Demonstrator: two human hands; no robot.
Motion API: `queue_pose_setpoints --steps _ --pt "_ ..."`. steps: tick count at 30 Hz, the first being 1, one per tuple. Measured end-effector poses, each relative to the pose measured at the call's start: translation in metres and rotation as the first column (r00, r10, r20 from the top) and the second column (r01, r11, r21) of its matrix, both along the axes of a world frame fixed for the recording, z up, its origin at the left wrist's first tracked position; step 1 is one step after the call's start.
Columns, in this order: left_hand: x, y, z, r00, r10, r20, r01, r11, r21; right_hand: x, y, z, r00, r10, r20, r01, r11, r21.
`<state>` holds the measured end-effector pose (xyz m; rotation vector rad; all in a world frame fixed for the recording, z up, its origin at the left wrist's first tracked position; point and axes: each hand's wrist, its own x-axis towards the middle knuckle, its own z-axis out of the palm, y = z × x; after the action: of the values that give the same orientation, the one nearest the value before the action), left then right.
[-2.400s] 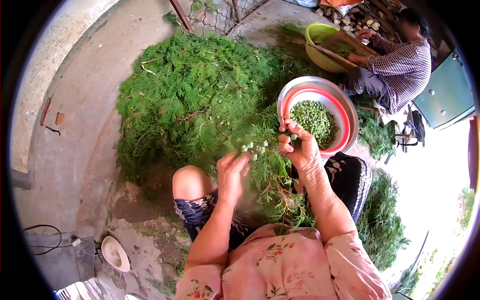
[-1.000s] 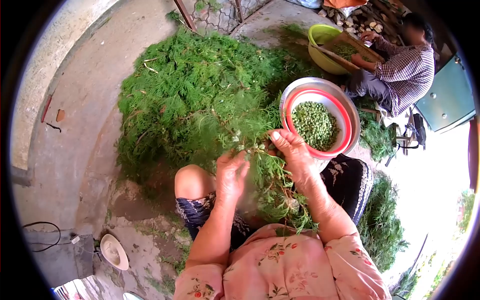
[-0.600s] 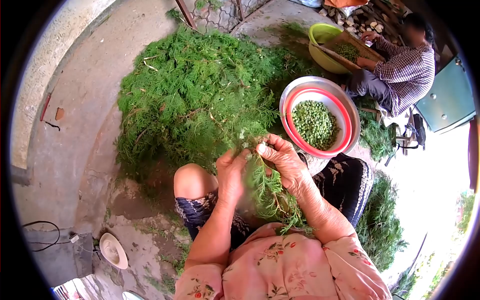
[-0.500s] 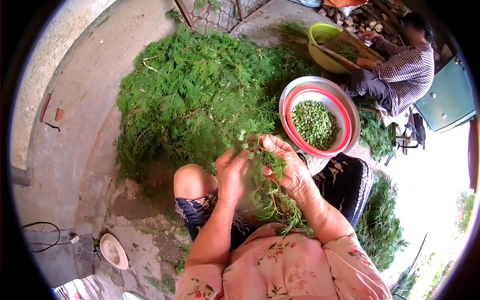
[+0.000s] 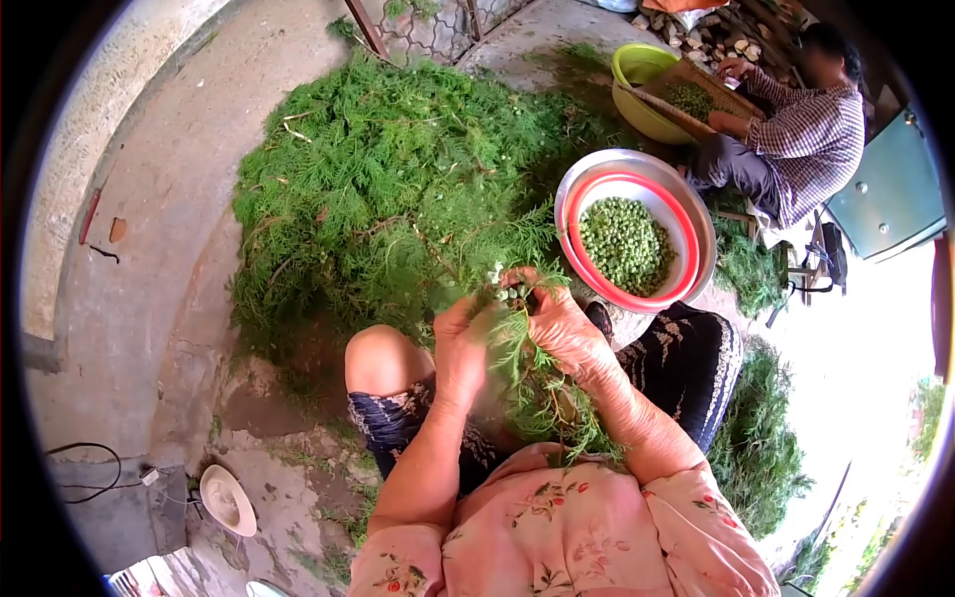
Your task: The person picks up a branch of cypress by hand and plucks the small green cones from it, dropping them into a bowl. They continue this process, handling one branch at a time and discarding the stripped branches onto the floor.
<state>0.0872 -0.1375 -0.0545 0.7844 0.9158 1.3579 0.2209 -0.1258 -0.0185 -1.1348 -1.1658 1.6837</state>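
A green branch [image 5: 552, 403] with feathery leaves hangs over my lap. My right hand [image 5: 562, 323] is closed round its upper part. Small pale green cones [image 5: 509, 293] show between my two hands. My left hand [image 5: 461, 348] is closed beside the leaves, its fingertips close to the cones; what it grips is partly hidden and blurred. Beyond my hands spreads a large heap of green branches [image 5: 368, 189]. To the right of the heap, a red-rimmed basin [image 5: 686, 249] filled with green cones [image 5: 627, 244] sits inside a metal basin [image 5: 707, 224].
A seated person [image 5: 796, 139] in a checked shirt works at a woven tray [image 5: 731, 95] over a yellow-green tub [image 5: 622, 85]. More branches [image 5: 761, 448] lie at my right. A pale hat [image 5: 227, 499] lies at lower left. My knees are on both sides of my hands.
My right hand has turned and its fingers have drawn in around the branch. The cones between my hands show more clearly. My left hand has barely moved.
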Motion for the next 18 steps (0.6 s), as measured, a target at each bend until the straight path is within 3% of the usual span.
queue_pose_setpoints --steps 1,3,6,7,10,13,14,16,18 --pt "-0.001 0.000 -0.001 1.000 -0.012 -0.004 0.012 1.000 -0.002 0.000 0.000 -0.002 0.999 -0.009 0.039 0.007 0.999 0.032" --pt "-0.004 0.002 0.003 0.999 -0.031 -0.011 0.031 1.000 -0.003 0.004 -0.001 0.006 0.997 0.033 -0.076 -0.038 0.997 -0.062" --pt "0.000 -0.001 0.029 0.993 -0.116 0.011 0.116 0.993 0.018 0.005 -0.001 -0.001 0.920 -0.069 -0.386 -0.021 0.974 -0.224" --pt "0.002 0.002 0.012 0.993 -0.023 -0.117 0.025 1.000 0.016 0.001 -0.002 0.002 0.915 -0.125 -0.383 0.027 0.967 -0.252" --pt "0.000 -0.002 0.024 0.989 -0.063 -0.131 0.063 0.998 -0.005 0.000 -0.010 0.005 0.845 -0.258 -0.468 0.115 0.943 -0.312" --pt "0.003 -0.002 0.027 0.997 -0.071 -0.011 0.072 0.997 0.039 -0.001 -0.008 0.013 0.965 -0.191 -0.183 0.124 0.938 -0.324" --pt "0.001 -0.001 0.018 0.995 -0.056 -0.078 0.061 0.996 0.064 0.000 -0.008 0.012 0.980 -0.165 -0.114 0.123 0.945 -0.304" --pt "-0.005 0.002 -0.005 0.977 -0.022 -0.211 0.047 0.992 0.115 0.000 -0.008 -0.003 0.987 -0.135 -0.081 0.117 0.973 -0.197" --pt "-0.002 0.003 -0.004 0.981 0.023 -0.194 -0.008 0.997 0.079 -0.002 -0.005 -0.016 0.988 -0.139 -0.072 0.131 0.986 -0.101"
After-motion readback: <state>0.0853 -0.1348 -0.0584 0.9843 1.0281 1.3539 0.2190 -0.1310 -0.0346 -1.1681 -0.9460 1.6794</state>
